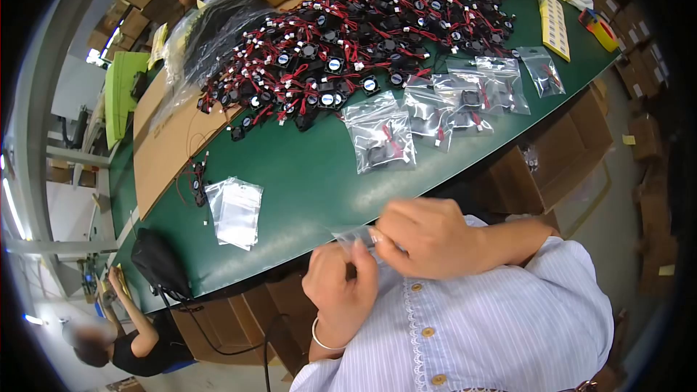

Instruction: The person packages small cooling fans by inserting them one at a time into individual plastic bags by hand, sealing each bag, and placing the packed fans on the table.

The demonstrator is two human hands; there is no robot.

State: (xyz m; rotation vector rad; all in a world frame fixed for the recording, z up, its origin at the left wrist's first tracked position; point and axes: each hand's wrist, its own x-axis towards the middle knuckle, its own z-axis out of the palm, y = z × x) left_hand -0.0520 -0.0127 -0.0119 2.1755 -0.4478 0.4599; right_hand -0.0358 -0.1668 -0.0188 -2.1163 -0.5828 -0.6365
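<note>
My left hand (340, 283) is closed, its thumb and fingers pinching one side of a small clear plastic bag (352, 235). My right hand (428, 236) grips the same bag at its other side, fingers curled. Most of the bag is hidden by the hands, so I cannot tell what is inside it. Both hands are close to my chest, just off the table's near edge. Beyond them, clear zip bags (379, 134) holding small black fans with red wires overlap on the green table (312, 174). A stack of flat zip bags (238, 212) lies to the left.
A large heap of small black fans (348, 43) with red wires covers the far side. Cardboard (178, 131), a loose fan (196, 181) and a black pouch (160, 261) are at left. An open carton (552, 152) stands below the right edge. Other people (134, 319) work nearby.
</note>
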